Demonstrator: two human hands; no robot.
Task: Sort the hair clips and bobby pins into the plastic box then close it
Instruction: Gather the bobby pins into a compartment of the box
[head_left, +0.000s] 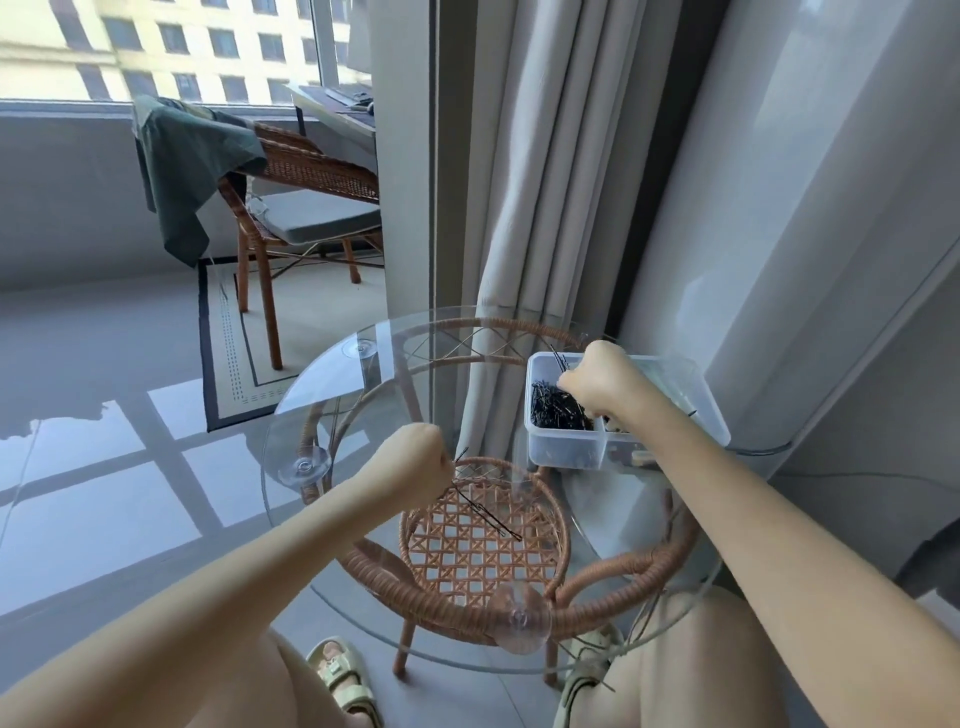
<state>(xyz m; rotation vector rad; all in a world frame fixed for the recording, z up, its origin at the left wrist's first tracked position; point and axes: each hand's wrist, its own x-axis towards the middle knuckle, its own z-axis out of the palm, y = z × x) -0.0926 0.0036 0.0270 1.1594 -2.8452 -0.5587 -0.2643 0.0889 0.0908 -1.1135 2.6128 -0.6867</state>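
Clear rectangular plastic box (566, 452) at the far right edge of the round glass tabletop (337, 415), which sits on a woven rattan frame (441, 608). Left hand (415, 457) over table centre, well left of the box, clenched on long black bobby pins (483, 512). Their long axis runs diagonally from the fist toward near right; tips touching glass or not, cannot tell. Right hand (597, 376) directly above the box's left compartment, knuckles up, fingers curled round a few thin black bobby pins (558, 358) that poke up and left. Heap of black bobby pins (558, 410) lies in that compartment. The right compartment is mostly hidden by the right forearm (701, 478).
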